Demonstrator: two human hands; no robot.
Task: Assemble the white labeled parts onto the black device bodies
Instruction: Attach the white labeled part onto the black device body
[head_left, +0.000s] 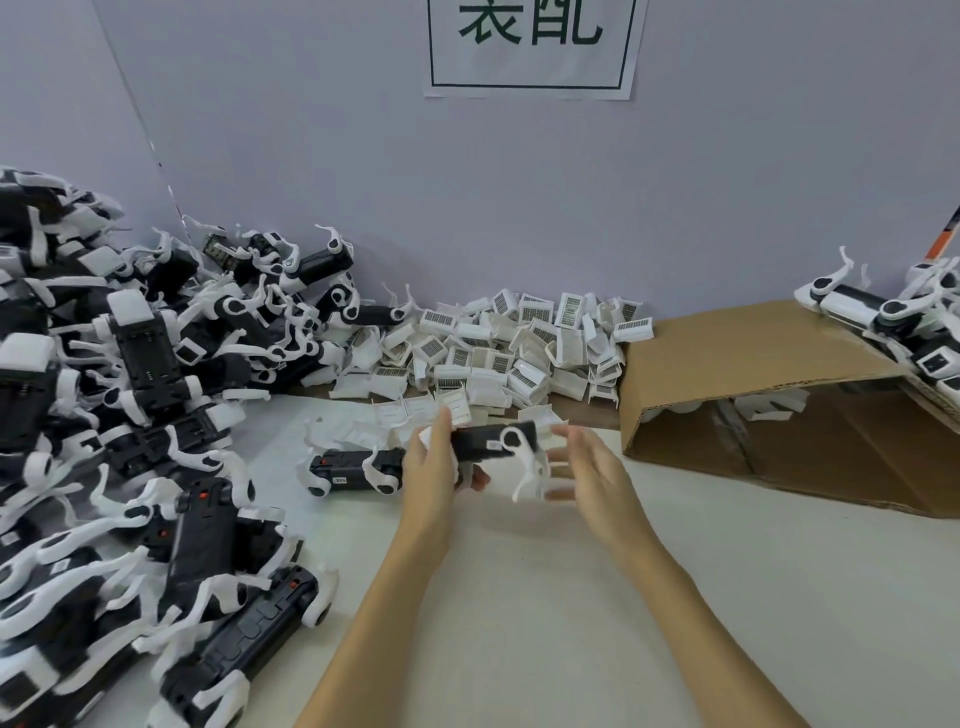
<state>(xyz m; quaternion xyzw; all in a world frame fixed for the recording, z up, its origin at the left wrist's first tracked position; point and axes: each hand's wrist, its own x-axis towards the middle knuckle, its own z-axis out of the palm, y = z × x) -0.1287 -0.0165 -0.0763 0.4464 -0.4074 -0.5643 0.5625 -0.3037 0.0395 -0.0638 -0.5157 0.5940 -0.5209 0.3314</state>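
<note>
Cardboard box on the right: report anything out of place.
The cardboard box lies tipped on its side, its opening facing the table, with white parts inside near the mouth. Assembled units are heaped on its upturned side.

Black device body (480, 442) with white curved arms in the left hand (434, 467); beyond it, white parts (519, 345) bearing dark striped labels; right of the right hand (587, 473), brown cardboard (737, 358)
</note>
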